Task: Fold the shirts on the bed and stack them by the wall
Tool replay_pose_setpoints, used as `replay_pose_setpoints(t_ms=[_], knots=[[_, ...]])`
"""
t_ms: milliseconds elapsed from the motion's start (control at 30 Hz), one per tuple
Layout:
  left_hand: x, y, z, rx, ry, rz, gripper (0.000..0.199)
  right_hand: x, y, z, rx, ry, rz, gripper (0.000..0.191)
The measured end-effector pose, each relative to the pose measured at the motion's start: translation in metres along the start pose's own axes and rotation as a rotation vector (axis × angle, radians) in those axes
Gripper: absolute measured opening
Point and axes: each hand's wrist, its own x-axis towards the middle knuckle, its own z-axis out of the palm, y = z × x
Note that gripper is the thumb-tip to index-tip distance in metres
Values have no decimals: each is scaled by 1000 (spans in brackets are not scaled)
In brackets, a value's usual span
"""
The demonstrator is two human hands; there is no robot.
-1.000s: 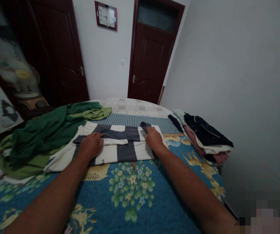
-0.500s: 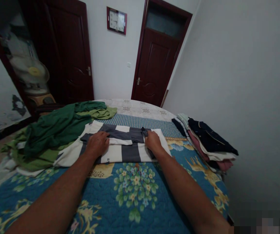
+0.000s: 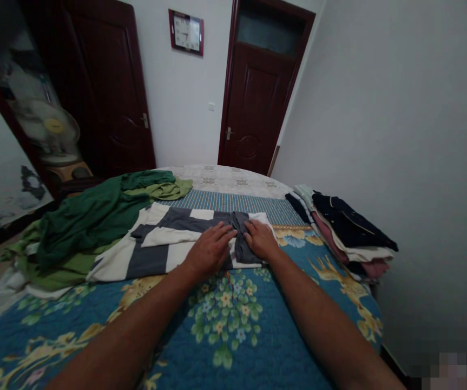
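A white and dark grey checked garment (image 3: 148,260) lies partly folded across the flowered bed cover, with a sleeve laid along its middle. My left hand (image 3: 212,246) rests on the garment right of its centre, fingers spread and pointing right. Close by, my right hand (image 3: 261,239) lies on the garment's right end, fingers apart, beside a bunched dark grey part (image 3: 241,246). Neither hand grips the cloth. The fingertips of both hands are a short distance apart.
Crumpled dark green clothing (image 3: 91,211) and light green clothing (image 3: 58,273) lie at the left. A stack of folded clothes (image 3: 344,225) sits at the bed's right edge. The blue flowered cover (image 3: 233,325) spreads in front, with a striped mat (image 3: 225,201) behind.
My left hand has moved right across the garment, and its fingers have spread. My right hand has let go of the dark grey fabric, which now lies folded over near the right end.
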Motion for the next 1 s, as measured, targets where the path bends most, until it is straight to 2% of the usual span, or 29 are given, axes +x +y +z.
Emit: replay_pose_setpoints(t_ms=[100, 200, 333, 500, 600, 767, 1000], knots=[[8, 18, 16, 22, -92, 11, 58, -5, -6, 13, -18, -74, 30, 58], [10, 28, 27, 54, -179, -28, 59, -3, -7, 14, -19, -87, 24, 59], [5, 32, 30, 80, -289, -33, 51, -1, -7, 13, -16, -66, 38, 61], [4, 34, 23, 90, -306, -56, 50, -1, -6, 12, -11, -9, 50, 58], [5, 35, 23, 73, -311, -49, 48, 1, 3, 11, -33, 51, 118, 60], [4, 33, 25, 47, -291, -38, 47, 5, 24, 11, -15, -46, 262, 70], [3, 36, 24, 28, -297, -55, 46, 19, 25, 17, -23, -70, 290, 73]])
